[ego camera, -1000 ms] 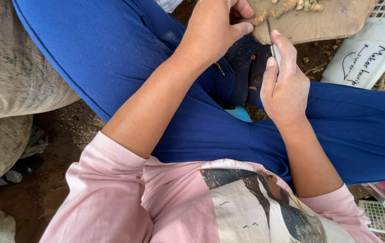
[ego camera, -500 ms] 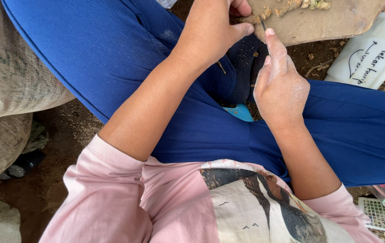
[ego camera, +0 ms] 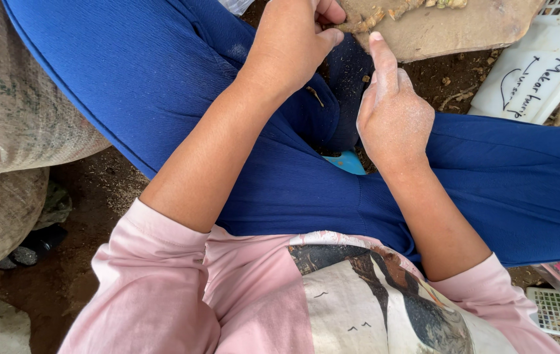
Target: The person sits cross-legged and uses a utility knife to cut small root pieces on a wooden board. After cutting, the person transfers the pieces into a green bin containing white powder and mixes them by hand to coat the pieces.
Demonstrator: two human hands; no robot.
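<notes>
My left hand (ego camera: pixel 293 46) reaches to the near edge of a flat brown board (ego camera: pixel 463 29) and its fingers pinch a pale root piece (ego camera: pixel 365 23) there. More root pieces (ego camera: pixel 424 5) lie along the board's top. My right hand (ego camera: pixel 391 115), dusted white, sits just right of the left one, above my blue trousers (ego camera: pixel 162 72). Its forefinger points toward the board and the other fingers curl inward. The thin blade it held a second ago is hidden behind the hand.
Woven sacks (ego camera: pixel 11 111) are stacked at the left on brown dirt (ego camera: pixel 90 203). A white plastic crate (ego camera: pixel 535 78) with handwriting stands right of the board. A blue object (ego camera: pixel 345 162) shows between my legs. Another white grid crate (ego camera: pixel 558 311) is at the lower right.
My right hand has turned its back to the camera and shifted slightly left, so the thin blade seen a second ago is out of sight. My left hand stays at the board's edge.
</notes>
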